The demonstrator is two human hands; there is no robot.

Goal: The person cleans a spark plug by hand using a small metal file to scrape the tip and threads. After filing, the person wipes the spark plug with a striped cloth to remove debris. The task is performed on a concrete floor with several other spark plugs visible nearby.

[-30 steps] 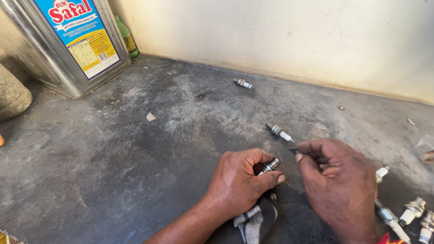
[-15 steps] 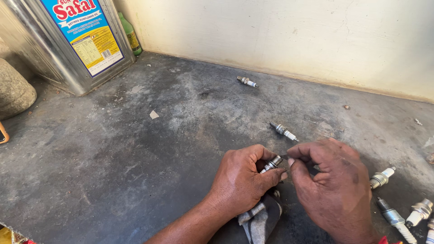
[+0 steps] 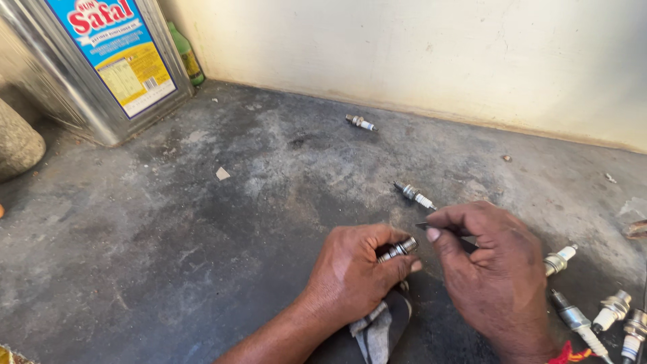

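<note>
- The left hand (image 3: 354, 269) is closed around a spark plug (image 3: 397, 249), held low over the concrete floor (image 3: 168, 236) near its front edge, a little right of the middle; the plug's threaded metal end sticks out between thumb and fingers, pointing up and to the right
- The right hand (image 3: 492, 269) is pinched shut on a thin dark metal tool (image 3: 431, 226), thumb and forefinger gripping it; its tip points left, just above the threaded end of the held plug and apart from it
- A grey rag (image 3: 377, 330) lies on the floor under the left hand, at the front edge
- A second spark plug (image 3: 415, 196) lies on the floor just beyond the two hands, and a third spark plug (image 3: 360, 122) lies well apart from them, close to the back wall (image 3: 438, 54)
- A group of more spark plugs (image 3: 593, 310) lies at the front right corner of the floor, just beside the right hand
- A large square metal oil tin (image 3: 94, 61) with a blue and yellow label stands in the back left corner, with a green bottle (image 3: 186, 54) between it and the wall
- A small pale scrap (image 3: 222, 173) lies on the floor left of the middle
</note>
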